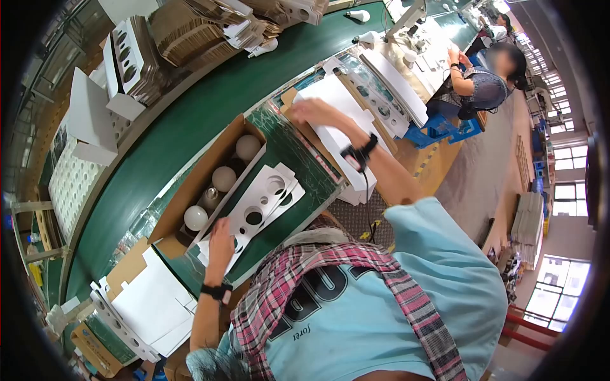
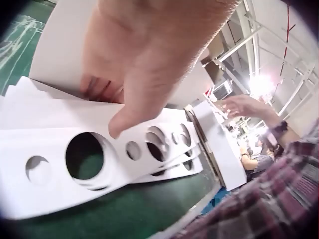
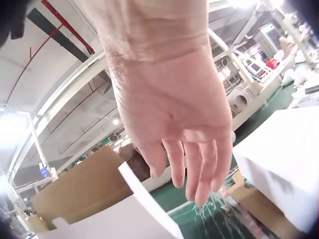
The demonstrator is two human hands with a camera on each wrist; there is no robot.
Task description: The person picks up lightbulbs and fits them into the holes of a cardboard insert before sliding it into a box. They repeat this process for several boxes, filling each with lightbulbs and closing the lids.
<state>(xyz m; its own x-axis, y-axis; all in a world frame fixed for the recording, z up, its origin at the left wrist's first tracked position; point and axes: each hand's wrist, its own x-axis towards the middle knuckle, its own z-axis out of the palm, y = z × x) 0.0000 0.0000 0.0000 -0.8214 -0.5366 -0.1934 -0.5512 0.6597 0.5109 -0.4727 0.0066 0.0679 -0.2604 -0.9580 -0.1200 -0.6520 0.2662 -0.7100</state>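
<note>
My left hand (image 1: 220, 251) is at the near side of an open cardboard box (image 1: 184, 166). It pinches the edge of white cardboard inserts (image 2: 60, 117) with round holes; the thumb lies over their face, and the other fingers go behind them, partly hidden. These inserts overlap in a loose fan on the green table against the box. Inside the box sit several white round bulbs (image 1: 223, 178). Off to the right, my right hand (image 1: 314, 113) is near a stack of white flat cartons (image 1: 337, 101). Its fingers (image 3: 192, 174) hang down relaxed, with nothing held.
More flat white cartons (image 1: 155, 298) lie at the lower left. Beyond the table runs a green conveyor (image 1: 136, 168) with bundled inserts (image 1: 130, 57) and a white box (image 1: 92, 117) at its far side. Another person (image 1: 486, 82) works at the upper right, beside blue crates (image 1: 435, 130).
</note>
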